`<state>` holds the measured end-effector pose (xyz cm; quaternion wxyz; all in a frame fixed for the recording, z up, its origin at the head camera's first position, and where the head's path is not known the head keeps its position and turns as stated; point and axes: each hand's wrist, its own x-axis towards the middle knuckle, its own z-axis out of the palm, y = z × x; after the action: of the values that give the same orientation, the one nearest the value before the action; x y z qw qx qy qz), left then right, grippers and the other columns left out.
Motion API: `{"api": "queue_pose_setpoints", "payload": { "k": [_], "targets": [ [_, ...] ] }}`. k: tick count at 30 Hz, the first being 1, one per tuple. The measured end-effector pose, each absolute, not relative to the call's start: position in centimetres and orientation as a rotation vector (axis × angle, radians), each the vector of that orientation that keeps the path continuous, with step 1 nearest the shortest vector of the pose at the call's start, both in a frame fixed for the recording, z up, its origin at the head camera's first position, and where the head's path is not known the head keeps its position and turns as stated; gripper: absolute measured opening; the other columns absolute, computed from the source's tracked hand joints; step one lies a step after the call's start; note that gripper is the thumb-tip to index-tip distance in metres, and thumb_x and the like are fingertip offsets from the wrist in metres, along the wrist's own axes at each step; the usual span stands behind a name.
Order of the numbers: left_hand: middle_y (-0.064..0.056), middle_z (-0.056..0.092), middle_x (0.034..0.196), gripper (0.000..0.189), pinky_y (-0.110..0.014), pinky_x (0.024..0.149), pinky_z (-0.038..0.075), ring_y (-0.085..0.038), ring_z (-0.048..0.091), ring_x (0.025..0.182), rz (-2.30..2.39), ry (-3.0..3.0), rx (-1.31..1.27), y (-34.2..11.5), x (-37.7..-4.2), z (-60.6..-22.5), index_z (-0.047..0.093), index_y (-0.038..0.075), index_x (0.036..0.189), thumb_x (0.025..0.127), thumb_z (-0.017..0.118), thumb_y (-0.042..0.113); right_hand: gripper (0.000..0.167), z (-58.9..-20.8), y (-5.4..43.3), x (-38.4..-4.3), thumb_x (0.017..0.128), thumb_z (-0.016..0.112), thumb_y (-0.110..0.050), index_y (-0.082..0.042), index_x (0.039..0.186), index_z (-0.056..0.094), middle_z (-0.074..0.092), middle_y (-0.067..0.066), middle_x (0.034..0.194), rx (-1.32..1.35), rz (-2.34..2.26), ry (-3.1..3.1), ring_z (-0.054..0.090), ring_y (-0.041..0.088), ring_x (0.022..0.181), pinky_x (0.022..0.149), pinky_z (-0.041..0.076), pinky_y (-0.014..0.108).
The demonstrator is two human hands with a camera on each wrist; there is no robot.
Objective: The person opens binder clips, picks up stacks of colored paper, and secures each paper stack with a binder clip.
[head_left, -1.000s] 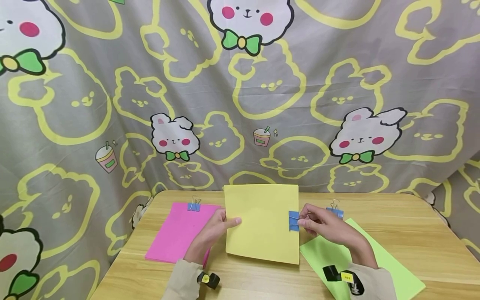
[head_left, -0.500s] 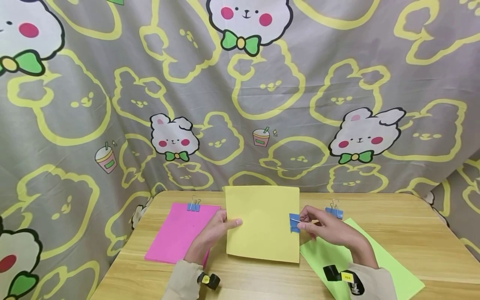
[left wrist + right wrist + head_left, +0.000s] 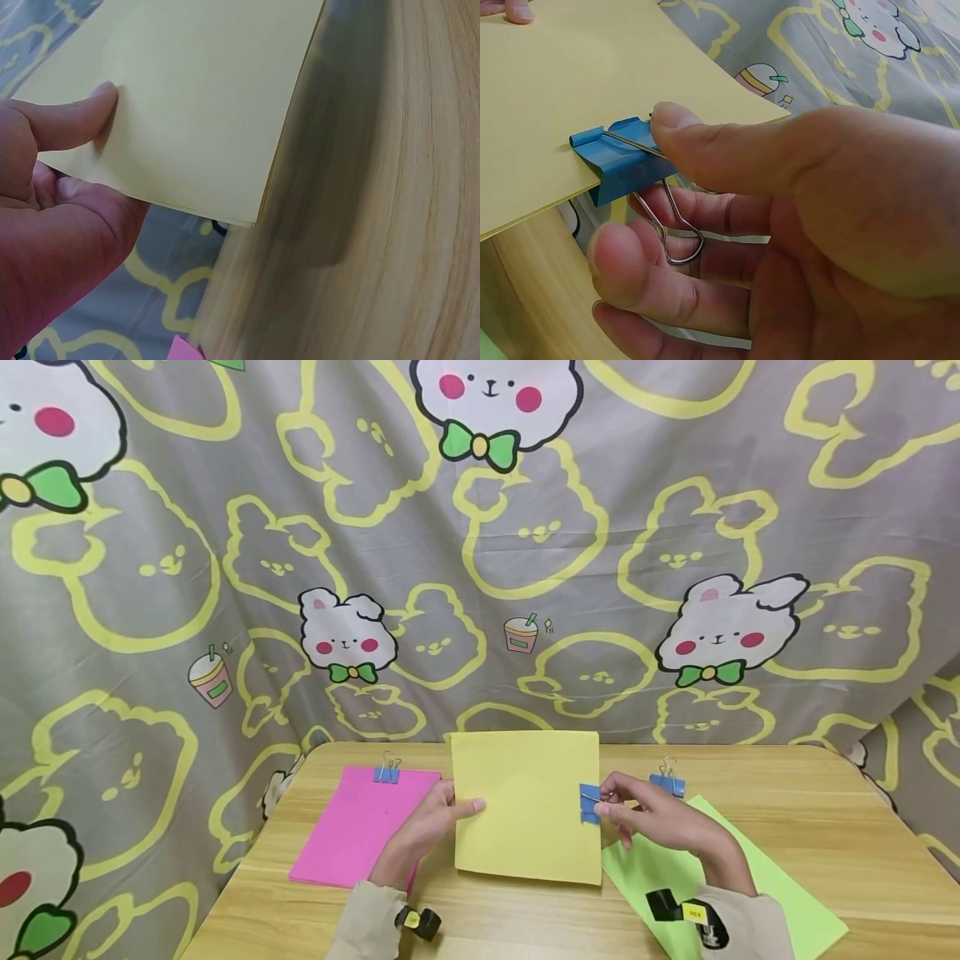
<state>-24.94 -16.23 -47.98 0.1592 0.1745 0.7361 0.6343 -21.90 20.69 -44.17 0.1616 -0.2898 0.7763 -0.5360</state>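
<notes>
Yellow paper (image 3: 517,843) is gripped at its left edge by the left hand (image 3: 426,827), the thumb laid across the front face, the sheets raised over the middle of a wooden table (image 3: 817,810). At the right edge, a blue binder clip (image 3: 589,804) is grasped by the right hand (image 3: 667,817), its thumb pressed on the upper wire handle (image 3: 630,142), fingers curled near the lower wire handle (image 3: 682,262). Careful work here is judged to call for both handles to be squeezed evenly, the clip to be held square to the edge, and the sheets to be steadied flush from the left, lest a leaf slip or crease. No brand can be read on the clip; a black device (image 3: 663,906) is worn on each wrist, the print on its yellow label (image 3: 694,913) too small to be made out. Farther left, pink paper (image 3: 358,831) is fitted with a second clip (image 3: 386,775) at its far edge. At right, green paper (image 3: 648,867) is set askew, a third clip (image 3: 666,785) placed just beyond it. The scene is backed by a printed curtain (image 3: 442,552), with no legible lettering.
</notes>
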Motion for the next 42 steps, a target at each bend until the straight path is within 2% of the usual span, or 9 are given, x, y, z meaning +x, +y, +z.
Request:
{"api": "queue_pose_setpoints", "payload": {
  "k": [12, 19, 21, 23, 25, 29, 34, 38, 42],
  "targets": [
    [-0.007, 0.075, 0.101, 0.035, -0.029, 0.083, 0.053, -0.014, 0.067, 0.089, 1.792, 2.088, 0.441, -16.5, -25.0, -48.2, 0.06, -0.003, 0.13, 0.103, 0.064, 0.018, 0.027, -44.0, 20.6, -21.9, 0.107, 0.055, -0.018, 0.007, 0.116, 0.055, 0.059, 0.02, 0.093, -0.762, -1.602, 2.193, 0.07, 0.045, 0.081, 0.077, 0.061, 0.05],
    [-0.009, 0.074, 0.111, 0.043, -0.031, 0.081, 0.058, -0.016, 0.071, 0.092, 1.899, 1.959, 0.474, -17.7, -25.2, -47.7, 0.051, -0.004, 0.142, 0.104, 0.06, 0.014, 0.028, -43.7, 20.4, -21.8, 0.106, 0.058, -0.022, 0.005, 0.114, 0.06, 0.063, 0.022, 0.089, -0.715, -1.604, 2.219, 0.07, 0.047, 0.083, 0.079, 0.06, 0.053],
    [-0.007, 0.073, 0.112, 0.043, -0.032, 0.081, 0.059, -0.016, 0.071, 0.093, 1.952, 1.918, 0.49, -18.2, -25.3, -47.3, 0.049, -0.005, 0.143, 0.104, 0.059, 0.01, 0.028, -43.6, 20.3, -21.8, 0.106, 0.059, -0.022, 0.005, 0.114, 0.061, 0.065, 0.02, 0.088, -0.719, -1.601, 2.215, 0.071, 0.045, 0.082, 0.078, 0.06, 0.054],
    [-0.002, 0.072, 0.101, 0.042, -0.031, 0.079, 0.058, -0.011, 0.068, 0.084, 1.96, 1.937, 0.476, -18.6, -25.2, -46.9, 0.052, -0.004, 0.141, 0.103, 0.062, 0.01, 0.028, -43.4, 20.3, -21.8, 0.104, 0.062, -0.021, 0.005, 0.114, 0.062, 0.066, 0.019, 0.089, -0.715, -1.601, 2.208, 0.071, 0.042, 0.081, 0.078, 0.06, 0.053],
    [-0.003, 0.073, 0.1, 0.038, -0.038, 0.084, 0.059, -0.014, 0.069, 0.087, 1.921, 1.97, 0.511, -19.0, -25.1, -46.2, 0.057, -0.004, 0.137, 0.102, 0.063, 0.009, 0.027, -43.3, 20.2, -21.7, 0.102, 0.065, -0.02, 0.005, 0.113, 0.064, 0.068, 0.018, 0.09, -0.716, -1.595, 2.214, 0.072, 0.037, 0.079, 0.077, 0.06, 0.052],
    [-0.01, 0.075, 0.098, 0.024, -0.034, 0.084, 0.057, -0.014, 0.069, 0.086, 1.628, 2.16, 0.68, -19.2, -24.4, -44.7, 0.07, -0.003, 0.121, 0.1, 0.064, 0.006, 0.023, -43.1, 19.5, -21.6, 0.098, 0.071, -0.021, -0.001, 0.108, 0.068, 0.069, 0.011, 0.088, -0.753, -1.532, 2.297, 0.069, 0.027, 0.075, 0.071, 0.06, 0.04],
    [-0.014, 0.075, 0.089, 0.016, -0.023, 0.067, 0.051, -0.012, 0.063, 0.069, 1.365, 2.212, 0.847, -17.9, -23.3, -43.3, 0.073, -0.003, 0.11, 0.1, 0.063, 0.004, 0.019, -42.8, 17.5, -21.4, 0.095, 0.075, -0.025, -0.007, 0.102, 0.07, 0.067, 0.004, 0.08, -0.828, -1.474, 2.334, 0.063, 0.019, 0.067, 0.063, 0.056, 0.032],
    [-0.011, 0.074, 0.09, 0.018, -0.027, 0.062, 0.056, -0.015, 0.066, 0.067, 1.385, 2.227, 0.821, -16.5, -23.1, -43.6, 0.072, -0.003, 0.113, 0.103, 0.059, 0.005, 0.026, -42.8, 16.0, -21.4, 0.094, 0.076, -0.029, -0.007, 0.106, 0.07, 0.062, -0.001, 0.078, -0.864, -1.409, 2.393, 0.055, 0.011, 0.067, 0.064, 0.051, 0.027],
    [-0.012, 0.074, 0.096, 0.023, -0.036, 0.067, 0.061, -0.024, 0.072, 0.076, 1.454, 2.248, 0.759, -16.1, -23.2, -44.3, 0.069, -0.003, 0.121, 0.104, 0.056, 0.005, 0.04, -42.7, 16.0, -21.3, 0.094, 0.076, -0.033, -0.005, 0.12, 0.066, 0.063, -0.001, 0.086, -0.836, -1.372, 2.482, 0.059, 0.012, 0.078, 0.072, 0.053, 0.028]
  ]
}}
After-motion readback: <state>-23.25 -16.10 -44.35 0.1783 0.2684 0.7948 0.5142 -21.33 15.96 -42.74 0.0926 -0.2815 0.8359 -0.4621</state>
